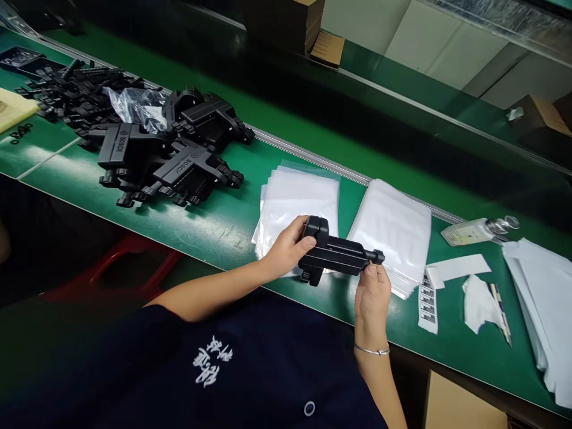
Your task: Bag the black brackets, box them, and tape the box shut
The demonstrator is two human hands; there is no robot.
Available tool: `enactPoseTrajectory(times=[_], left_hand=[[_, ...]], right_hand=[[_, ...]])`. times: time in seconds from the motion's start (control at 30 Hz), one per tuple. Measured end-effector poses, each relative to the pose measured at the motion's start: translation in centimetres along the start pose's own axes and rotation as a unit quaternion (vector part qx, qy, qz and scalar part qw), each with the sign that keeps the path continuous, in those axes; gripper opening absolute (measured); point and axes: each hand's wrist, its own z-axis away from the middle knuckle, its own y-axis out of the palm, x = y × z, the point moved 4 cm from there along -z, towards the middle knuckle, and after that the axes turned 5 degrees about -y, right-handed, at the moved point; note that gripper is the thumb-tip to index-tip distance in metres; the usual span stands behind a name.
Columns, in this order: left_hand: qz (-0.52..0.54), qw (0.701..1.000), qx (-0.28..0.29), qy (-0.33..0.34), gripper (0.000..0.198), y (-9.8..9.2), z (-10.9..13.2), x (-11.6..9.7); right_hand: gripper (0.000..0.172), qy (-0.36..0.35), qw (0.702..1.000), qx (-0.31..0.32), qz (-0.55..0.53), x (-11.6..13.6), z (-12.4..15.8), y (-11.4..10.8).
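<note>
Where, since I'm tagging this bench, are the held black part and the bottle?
Black part (340, 255), head view: middle of its body.
Bottle (466, 233), head view: its pale body.

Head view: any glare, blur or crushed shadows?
Head view: pale glare on the green table, left of the plastic bags; head view: red chair sinks into shadow under the table edge; head view: held black tool shows no obvious blur.

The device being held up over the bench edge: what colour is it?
The held device looks black, seen in the head view.
</note>
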Motion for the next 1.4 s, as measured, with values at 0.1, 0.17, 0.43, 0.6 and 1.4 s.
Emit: enactPoseTrajectory(times=[0.1, 0.17, 0.43, 0.6, 1.4], left_hand=[[0.011, 0.999, -0.017, -0.034, 0.062, -0.3, 0.0, 0.4], [0.02, 0.998, -0.025, -0.054, 0.061, -0.4, 0.0, 0.8], [0.045, 0.997, -0.024, -0.059, 0.059, 0.1, -0.1, 1.1], [0.018, 1.0, -0.011, -0.01, 0.062, 0.2, 0.0, 0.8], [0.384, 0.863, -0.173, -0.28, 0.04, -1.0, -2.7, 3.4]], right_hand=[[0.027, -0.006, 0.999, 0.034, 0.022, 0.0, -0.1, 0.4], [0.032, -0.009, 0.999, 0.044, 0.017, -0.2, -0.1, 0.6], [0.036, -0.021, 0.998, 0.029, 0.057, -0.2, -0.4, 0.6], [0.031, -0.008, 1.0, 0.006, 0.03, -0.6, -0.6, 0.3], [0.031, -0.378, 0.816, 0.285, 0.331, 2.7, 5.0, 4.9]])
